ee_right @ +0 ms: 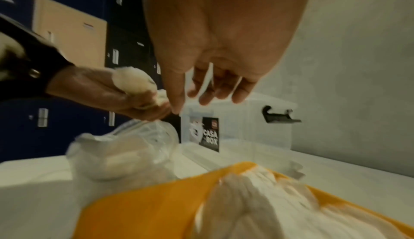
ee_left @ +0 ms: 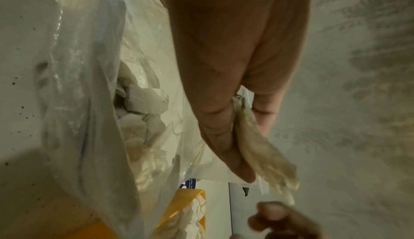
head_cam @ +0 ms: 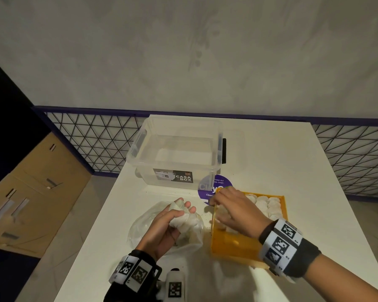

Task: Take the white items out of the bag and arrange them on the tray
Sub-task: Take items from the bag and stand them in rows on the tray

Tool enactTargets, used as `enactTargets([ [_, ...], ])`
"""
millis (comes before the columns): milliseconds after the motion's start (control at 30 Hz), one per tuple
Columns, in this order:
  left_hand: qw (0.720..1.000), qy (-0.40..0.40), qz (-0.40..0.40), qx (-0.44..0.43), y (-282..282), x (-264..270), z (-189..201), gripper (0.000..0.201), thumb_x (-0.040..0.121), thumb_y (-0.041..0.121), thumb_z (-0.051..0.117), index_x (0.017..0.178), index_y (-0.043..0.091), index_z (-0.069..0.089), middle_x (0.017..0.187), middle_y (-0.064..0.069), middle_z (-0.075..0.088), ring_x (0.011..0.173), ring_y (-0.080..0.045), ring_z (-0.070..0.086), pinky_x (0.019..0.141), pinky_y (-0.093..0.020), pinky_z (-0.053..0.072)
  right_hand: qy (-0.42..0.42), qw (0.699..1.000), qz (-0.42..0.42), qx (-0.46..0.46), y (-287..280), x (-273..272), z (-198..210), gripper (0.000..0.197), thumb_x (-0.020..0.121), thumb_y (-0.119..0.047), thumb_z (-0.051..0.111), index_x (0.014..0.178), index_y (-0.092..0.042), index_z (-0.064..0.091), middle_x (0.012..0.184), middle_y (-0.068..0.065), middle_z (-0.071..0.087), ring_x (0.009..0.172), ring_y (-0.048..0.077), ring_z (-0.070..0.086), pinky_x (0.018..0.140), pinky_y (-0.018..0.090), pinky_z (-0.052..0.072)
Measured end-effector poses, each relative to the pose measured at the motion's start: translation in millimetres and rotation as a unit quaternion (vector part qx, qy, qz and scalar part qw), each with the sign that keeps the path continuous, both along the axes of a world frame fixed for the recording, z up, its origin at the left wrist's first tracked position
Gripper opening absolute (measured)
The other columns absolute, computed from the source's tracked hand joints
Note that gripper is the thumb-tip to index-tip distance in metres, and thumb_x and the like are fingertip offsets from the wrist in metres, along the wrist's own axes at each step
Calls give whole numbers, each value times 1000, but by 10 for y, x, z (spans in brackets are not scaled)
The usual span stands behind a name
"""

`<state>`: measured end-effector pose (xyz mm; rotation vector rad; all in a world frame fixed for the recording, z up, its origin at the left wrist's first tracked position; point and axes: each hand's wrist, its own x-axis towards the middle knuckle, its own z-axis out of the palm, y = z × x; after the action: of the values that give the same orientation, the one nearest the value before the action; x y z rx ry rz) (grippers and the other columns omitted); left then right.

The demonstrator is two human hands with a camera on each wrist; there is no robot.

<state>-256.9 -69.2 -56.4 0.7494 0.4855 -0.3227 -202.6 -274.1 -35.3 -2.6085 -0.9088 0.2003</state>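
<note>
The left hand (head_cam: 172,223) clutches a wad of white items (head_cam: 183,214) above the bag (head_cam: 140,227). The right hand (head_cam: 234,212), fingers (ee_right: 206,99) loosely spread and empty, hovers over the orange tray (head_cam: 234,247), just right of the wad and nearer the tray.

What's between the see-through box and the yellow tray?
A purple round sticker on the table, partly under the box and running to the tray. The head view shows it.

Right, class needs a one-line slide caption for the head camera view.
Left hand grips white items above the clear bag while the right hand reaches over the partly filled orange tray.
</note>
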Motion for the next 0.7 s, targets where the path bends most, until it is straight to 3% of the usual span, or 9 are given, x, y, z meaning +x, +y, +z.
enactTargets([
  [100, 1000, -3, -9, 14, -31, 21, 10, 41, 89, -3, 48, 128, 9, 51, 114, -10, 68, 96, -22, 69, 69, -32, 58, 1, 997, 65, 52, 156, -121, 120, 34, 87, -39, 56, 119, -30, 48, 125, -10, 45, 112, 6, 33, 88, 16, 23],
  [233, 999, -2, -26, 23, -72, 24, 51, 39, 87, 2, 51, 125, 11, 55, 111, -11, 66, 88, -21, 68, 67, -30, 58, 9, 990, 84, 111, 283, -132, 149, 22, 91, -35, 50, 107, -22, 57, 116, -6, 52, 103, 4, 32, 85, 17, 22],
  [300, 1000, -4, -22, 7, -70, 18, 69, 52, 82, 6, 57, 132, 4, 49, 116, -14, 63, 93, -21, 68, 77, -30, 58, 18, 988, 71, 137, 308, -122, 159, 21, 92, -34, 48, 102, -19, 59, 107, -3, 56, 99, 6, 35, 83, 21, 26],
  [367, 1000, -8, -18, -7, -52, 5, 84, 56, 81, 9, 60, 133, -5, 45, 119, -19, 64, 103, -21, 67, 86, -31, 56, 31, 985, 50, 160, 321, -114, 188, 20, 92, -31, 50, 103, -17, 62, 99, -3, 57, 96, 6, 38, 79, 16, 27],
  [467, 999, -24, -20, -22, -29, -20, 89, 51, 87, 11, 58, 132, -9, 44, 123, -21, 63, 111, -21, 64, 84, -29, 56, 51, 982, 34, 180, 336, -100, 233, 20, 92, -26, 53, 106, -16, 64, 90, -12, 50, 90, 4, 37, 78, 6, 28],
  [633, 999, -42, -30, -3, -9, -57, 88, 42, 84, 1, 56, 126, -4, 54, 123, -17, 64, 111, -22, 64, 78, -23, 57, 97, 974, -15, 206, 338, -71, 265, 15, 88, -23, 60, 102, -20, 65, 82, -19, 46, 87, 7, 45, 73, 8, 34],
  [700, 999, -35, -23, -1, 3, -60, 68, 42, 85, -1, 56, 127, -5, 53, 123, -18, 64, 113, -25, 63, 79, -23, 57, 108, 970, -30, 215, 319, -61, 277, 13, 87, -23, 61, 99, -20, 65, 82, -19, 46, 81, 1, 45, 71, 6, 35],
])
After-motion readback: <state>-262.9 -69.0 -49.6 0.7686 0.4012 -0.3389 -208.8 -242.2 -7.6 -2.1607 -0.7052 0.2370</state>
